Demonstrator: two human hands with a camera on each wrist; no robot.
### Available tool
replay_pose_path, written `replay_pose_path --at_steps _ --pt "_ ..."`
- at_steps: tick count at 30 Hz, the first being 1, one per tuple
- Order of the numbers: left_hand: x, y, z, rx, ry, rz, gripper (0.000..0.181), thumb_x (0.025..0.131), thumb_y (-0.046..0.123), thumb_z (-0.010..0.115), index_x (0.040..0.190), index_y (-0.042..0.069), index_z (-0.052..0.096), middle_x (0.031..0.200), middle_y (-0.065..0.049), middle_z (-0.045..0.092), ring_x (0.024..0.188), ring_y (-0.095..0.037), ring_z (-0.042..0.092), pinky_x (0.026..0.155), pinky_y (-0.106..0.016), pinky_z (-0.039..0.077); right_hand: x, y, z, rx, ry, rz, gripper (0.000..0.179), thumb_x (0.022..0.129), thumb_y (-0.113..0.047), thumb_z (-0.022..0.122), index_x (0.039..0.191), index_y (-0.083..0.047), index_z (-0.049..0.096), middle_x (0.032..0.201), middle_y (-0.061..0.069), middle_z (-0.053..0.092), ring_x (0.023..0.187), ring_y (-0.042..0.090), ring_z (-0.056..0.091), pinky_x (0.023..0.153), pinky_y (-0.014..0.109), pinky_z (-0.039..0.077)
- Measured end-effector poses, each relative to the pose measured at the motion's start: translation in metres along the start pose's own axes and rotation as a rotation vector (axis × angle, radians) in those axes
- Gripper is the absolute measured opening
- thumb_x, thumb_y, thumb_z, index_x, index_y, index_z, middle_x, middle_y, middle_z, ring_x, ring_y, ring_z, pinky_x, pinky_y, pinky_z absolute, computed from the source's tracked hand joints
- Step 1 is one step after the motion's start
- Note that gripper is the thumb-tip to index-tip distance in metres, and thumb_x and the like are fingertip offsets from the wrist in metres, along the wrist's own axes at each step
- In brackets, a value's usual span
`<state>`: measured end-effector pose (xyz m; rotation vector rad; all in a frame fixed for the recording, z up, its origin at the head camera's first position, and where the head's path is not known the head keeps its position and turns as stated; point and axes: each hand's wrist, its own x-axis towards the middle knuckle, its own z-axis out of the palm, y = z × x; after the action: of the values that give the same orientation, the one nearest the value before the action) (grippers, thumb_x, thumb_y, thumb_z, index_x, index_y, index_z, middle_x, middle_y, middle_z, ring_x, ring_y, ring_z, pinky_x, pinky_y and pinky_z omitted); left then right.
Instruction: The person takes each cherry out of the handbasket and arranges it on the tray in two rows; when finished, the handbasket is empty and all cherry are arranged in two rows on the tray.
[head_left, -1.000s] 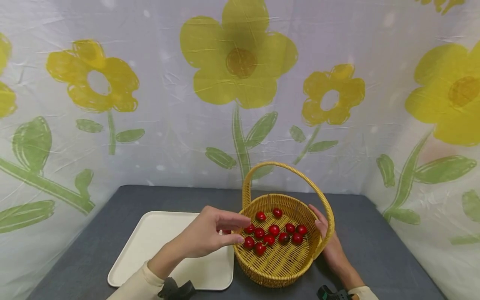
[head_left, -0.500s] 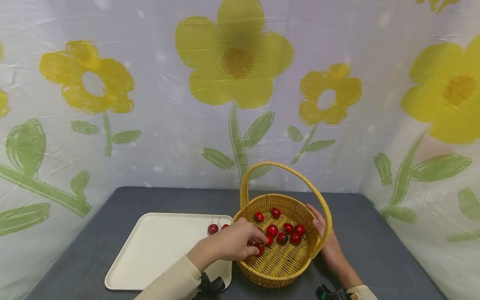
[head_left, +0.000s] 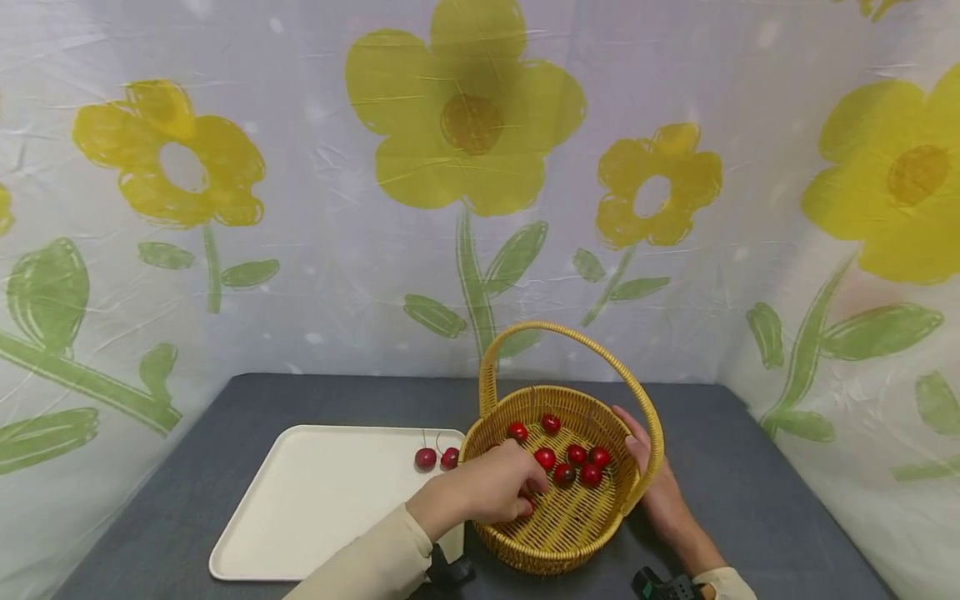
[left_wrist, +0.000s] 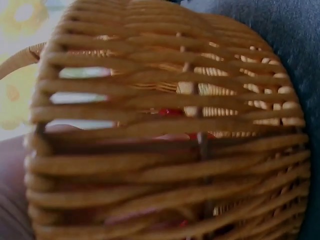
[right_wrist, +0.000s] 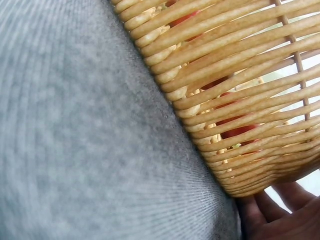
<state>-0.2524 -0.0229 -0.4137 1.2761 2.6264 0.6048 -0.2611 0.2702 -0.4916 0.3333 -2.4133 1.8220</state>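
While the left forearm slants in from the near edge towards the far right, its cream sleeve point(head_left: 375, 558) crosses the near right part of the white tray point(head_left: 322, 500), as we see from the head view. The left hand point(head_left: 495, 483) passes over the left rim of the wicker basket point(head_left: 551, 554), knuckles up, wrist bent down and fingers curled. A cherry point(head_left: 527, 507) shows beside the thumb; we cannot tell whether the fingers pinch it. More red cherries point(head_left: 591, 475) lie farther right and far on the basket floor, and two stemmed cherries point(head_left: 425, 459) sit at the tray's far right corner. The right forearm angles inward from the near right, and the right hand point(head_left: 660, 479) rests against the basket's right side, its fingers extended by the rim, near the arched handle point(head_left: 540, 326).

In the left wrist view we have mostly the weave close up, with red glimpses through its gaps; it hides the left fingertips.

In the right wrist view, we find the right fingers point(right_wrist: 295, 195) slightly apart, meeting the basket wall above the grey tabletop point(right_wrist: 90, 125).
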Motion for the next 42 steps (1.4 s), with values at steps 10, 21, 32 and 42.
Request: replay_pose_path --at_steps 10,21,32,42 --pt "0.016 0.008 0.015 0.024 -0.025 0.053 0.014 0.094 0.015 0.086 0.106 0.022 0.088 0.092 0.016 0.079 0.081 0.003 0.06 0.078 -0.011 0.049 0.0 -0.001 -0.002 0.002 -0.001 0.01 0.052 0.122 -0.041 0.032 0.172 -0.029 0.035 0.174 0.012 0.041 0.144 -0.002 0.05 0.107 0.007 0.042" --pt "0.015 0.008 0.015 0.028 -0.043 0.032 0.024 0.092 0.015 0.087 0.114 0.024 0.087 0.102 0.019 0.08 0.094 -0.001 0.061 0.093 -0.021 0.05 0.003 0.002 -0.002 0.014 -0.018 0.006 0.053 0.122 -0.043 0.03 0.173 -0.03 0.033 0.175 0.012 0.04 0.148 0.004 0.05 0.108 0.01 0.046" --pt "0.015 -0.001 0.019 -0.258 0.029 0.083 0.022 0.093 0.013 0.087 0.114 0.02 0.087 0.1 0.018 0.081 0.087 0.013 0.07 0.08 -0.01 0.057 0.001 0.003 -0.001 -0.011 0.002 -0.008 0.05 0.122 -0.04 0.032 0.171 -0.031 0.036 0.174 0.011 0.042 0.146 0.001 0.051 0.108 0.008 0.042" --pt "0.002 0.003 0.008 -0.617 0.292 0.09 0.022 0.093 0.019 0.09 0.114 0.018 0.087 0.109 0.011 0.083 0.095 0.001 0.077 0.087 -0.024 0.064 0.001 0.002 0.0 0.011 0.005 -0.01 0.051 0.122 -0.038 0.032 0.172 -0.029 0.036 0.174 0.012 0.041 0.144 -0.003 0.05 0.108 0.008 0.042"
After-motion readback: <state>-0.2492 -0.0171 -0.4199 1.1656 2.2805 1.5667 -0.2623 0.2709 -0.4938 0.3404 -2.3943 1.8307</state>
